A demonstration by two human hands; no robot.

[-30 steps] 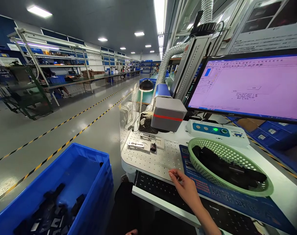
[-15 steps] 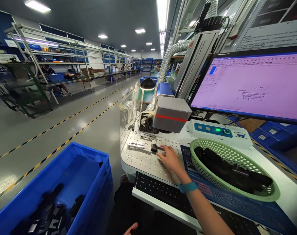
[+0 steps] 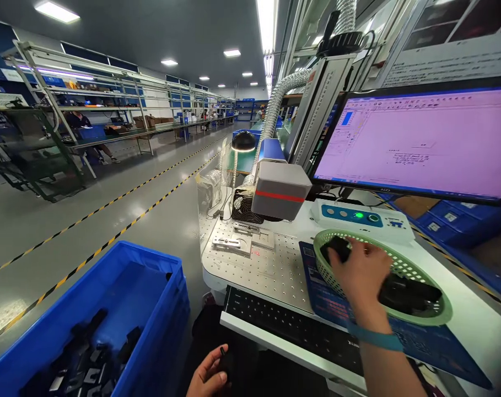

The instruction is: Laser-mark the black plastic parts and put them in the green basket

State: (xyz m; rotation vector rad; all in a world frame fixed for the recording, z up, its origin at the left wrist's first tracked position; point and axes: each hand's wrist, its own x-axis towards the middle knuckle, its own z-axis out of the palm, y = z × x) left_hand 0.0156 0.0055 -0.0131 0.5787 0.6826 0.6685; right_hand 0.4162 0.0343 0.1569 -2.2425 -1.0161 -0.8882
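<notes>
Black against dark clothing (image 3: 250, 380), a small part (image 3: 222, 351) pokes up between the thumb and forefinger of the left hand (image 3: 206, 377), which pinch it at the near edge of the scene; its lower end blends into the dark behind, so its full shape cannot be told. To the left, a blue bin (image 3: 163, 320) holds a loose heap of black pieces (image 3: 91, 358), well apart from that hand.

Farther in, a keyboard (image 3: 283, 320) lies on a white-edged tray. To the right, the right hand (image 3: 361, 270), with a teal wristband (image 3: 376, 337), reaches into a green basket (image 3: 327, 273). Its fingers curl down among black parts (image 3: 409, 292), some lying to the left of them and some to the right; blur and the back of the hand hide whether they grasp one, so I cannot tell. The basket rests partly on a blue mat (image 3: 328, 306) on the white surface (image 3: 475, 336).

Left of the basket, a perforated metal plate (image 3: 270, 275) carries slotted brackets (image 3: 227, 242), with a red dot (image 3: 257, 253) beside them. Beyond are a grey machine head (image 3: 281, 190) with a red stripe, a control box (image 3: 357, 216) showing a green light, and a monitor (image 3: 415, 140). Farthest, long workbenches (image 3: 118, 138) line the left.
</notes>
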